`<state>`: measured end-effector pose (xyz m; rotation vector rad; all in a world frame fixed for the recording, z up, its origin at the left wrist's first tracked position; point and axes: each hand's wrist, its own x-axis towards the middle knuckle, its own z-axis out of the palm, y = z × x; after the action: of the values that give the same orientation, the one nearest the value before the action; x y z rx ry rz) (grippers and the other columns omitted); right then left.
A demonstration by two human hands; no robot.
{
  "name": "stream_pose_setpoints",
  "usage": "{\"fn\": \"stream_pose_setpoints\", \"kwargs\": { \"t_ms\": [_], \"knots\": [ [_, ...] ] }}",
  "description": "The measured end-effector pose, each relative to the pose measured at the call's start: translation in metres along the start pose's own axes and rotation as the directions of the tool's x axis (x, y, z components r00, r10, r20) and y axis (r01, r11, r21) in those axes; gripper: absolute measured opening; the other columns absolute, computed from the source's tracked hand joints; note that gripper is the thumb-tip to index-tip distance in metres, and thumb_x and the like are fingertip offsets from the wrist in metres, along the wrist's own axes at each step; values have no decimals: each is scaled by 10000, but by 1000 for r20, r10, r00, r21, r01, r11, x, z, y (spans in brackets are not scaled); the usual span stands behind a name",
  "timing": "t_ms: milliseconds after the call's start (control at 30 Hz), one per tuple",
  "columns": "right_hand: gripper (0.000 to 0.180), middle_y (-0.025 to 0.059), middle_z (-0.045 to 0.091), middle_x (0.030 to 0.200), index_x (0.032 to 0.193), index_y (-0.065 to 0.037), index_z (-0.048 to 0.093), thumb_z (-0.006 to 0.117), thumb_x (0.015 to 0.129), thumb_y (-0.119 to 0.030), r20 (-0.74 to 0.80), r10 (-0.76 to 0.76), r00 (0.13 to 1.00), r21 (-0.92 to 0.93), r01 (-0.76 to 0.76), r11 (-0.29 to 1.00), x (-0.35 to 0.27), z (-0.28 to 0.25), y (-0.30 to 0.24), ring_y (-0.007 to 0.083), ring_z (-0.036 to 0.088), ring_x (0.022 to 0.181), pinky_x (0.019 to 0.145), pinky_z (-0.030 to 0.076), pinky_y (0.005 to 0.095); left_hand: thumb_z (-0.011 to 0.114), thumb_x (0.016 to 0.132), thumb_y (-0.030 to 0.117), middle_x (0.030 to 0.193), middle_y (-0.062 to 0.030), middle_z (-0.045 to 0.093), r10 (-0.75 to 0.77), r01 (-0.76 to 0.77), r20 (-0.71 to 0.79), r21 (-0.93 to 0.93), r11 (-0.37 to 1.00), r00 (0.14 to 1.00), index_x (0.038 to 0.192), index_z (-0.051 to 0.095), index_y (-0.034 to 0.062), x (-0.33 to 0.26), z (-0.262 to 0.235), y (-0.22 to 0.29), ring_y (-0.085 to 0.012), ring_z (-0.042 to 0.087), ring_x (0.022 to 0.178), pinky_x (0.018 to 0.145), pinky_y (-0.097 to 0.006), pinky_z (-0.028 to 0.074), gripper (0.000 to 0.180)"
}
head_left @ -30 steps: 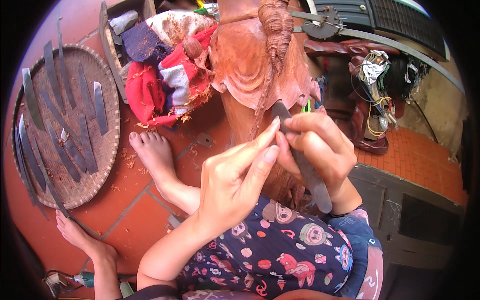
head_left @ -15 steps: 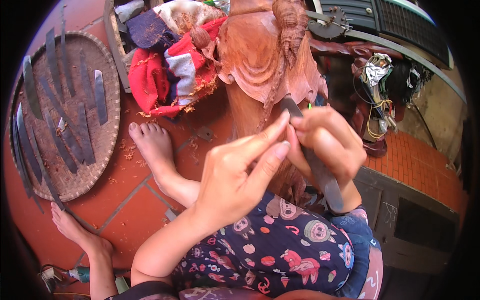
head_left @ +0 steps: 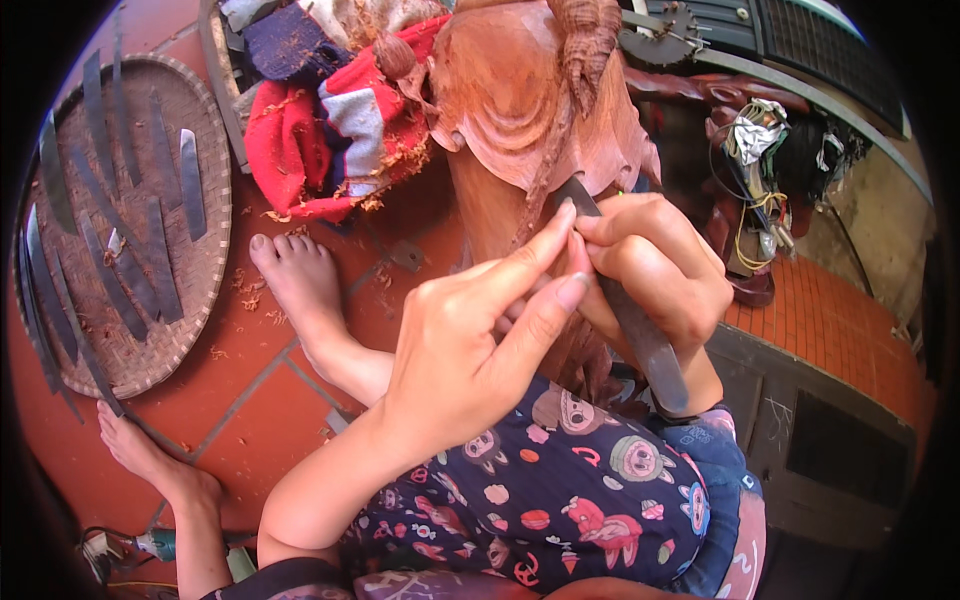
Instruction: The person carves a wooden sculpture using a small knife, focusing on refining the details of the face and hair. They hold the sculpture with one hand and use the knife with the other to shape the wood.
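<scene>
My right hand (head_left: 655, 270) is closed round a long flat dark metal scraper blade (head_left: 645, 350), whose rounded end sticks out below the palm. Near the blade's upper tip, my left hand (head_left: 480, 330) pinches in with its index finger and thumb stretched forward; its other fingers are curled and partly hidden. That tip rests at the scalloped lower edge of a reddish-brown wood carving (head_left: 510, 90). The carving has curved ridges and a twisted, braid-like piece hanging down it. The exact contact between tip and wood is hard to make out.
On the left, a round woven tray (head_left: 215, 270) holds several similar blades. Red, white and navy cloth (head_left: 290, 150) with wood shavings lies beside the carving. My bare feet (head_left: 300, 275) are on the tiled floor (head_left: 265, 440). Bundled cables (head_left: 765, 190) hang at the right.
The blade and both hands have shifted slightly, the blade's tip a little up and left along the carving's edge. The whole view has also moved slightly.
</scene>
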<state>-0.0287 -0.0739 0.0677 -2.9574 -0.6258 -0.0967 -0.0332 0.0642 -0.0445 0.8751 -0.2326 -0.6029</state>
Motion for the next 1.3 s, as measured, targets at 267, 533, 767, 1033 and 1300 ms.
{"fn": "stream_pose_setpoints", "kwargs": {
  "t_ms": [267,533,767,1033,1300],
  "knots": [
    [234,104,557,789,770,4,578,740,618,-69,73,-45,996,-19,46,999,-3,-2,2,274,608,704,607,510,351,652,963,170,882,-166,721,23,-23,0,6,1000,1000,1356,572,-41,-1,2,-1,-143,679,650,618,-285,536,453],
    [272,110,567,821,782,3,583,720,572,-105,72,-93,993,-17,94,995,-2,2,5,285,607,727,623,511,352,640,979,156,852,-136,709,-126,130,45,-110,985,991,1441,482,-28,-4,4,4,-73,642,715,645,-274,538,522],
    [357,88,513,769,778,8,589,627,460,-151,83,-135,987,-43,139,989,-2,2,0,268,581,691,586,492,340,563,1009,153,932,-116,700,-172,192,94,-278,941,981,1490,423,-4,-11,5,1,-66,591,763,717,-259,516,525],
    [387,99,549,810,789,4,602,597,441,-166,147,-161,976,-73,173,982,-3,0,1,283,595,721,573,501,339,504,1037,213,1057,-101,691,-254,319,211,-376,870,944,1567,306,83,-16,6,-2,-130,670,791,688,-297,564,581],
    [395,103,582,851,825,-5,610,604,456,-144,208,-171,963,-88,193,977,-7,-5,-2,294,610,748,600,528,349,471,1053,271,1207,-122,661,-241,329,251,-407,852,937,1589,248,108,-19,8,-6,-161,694,810,673,-297,572,603]
  ]
}}
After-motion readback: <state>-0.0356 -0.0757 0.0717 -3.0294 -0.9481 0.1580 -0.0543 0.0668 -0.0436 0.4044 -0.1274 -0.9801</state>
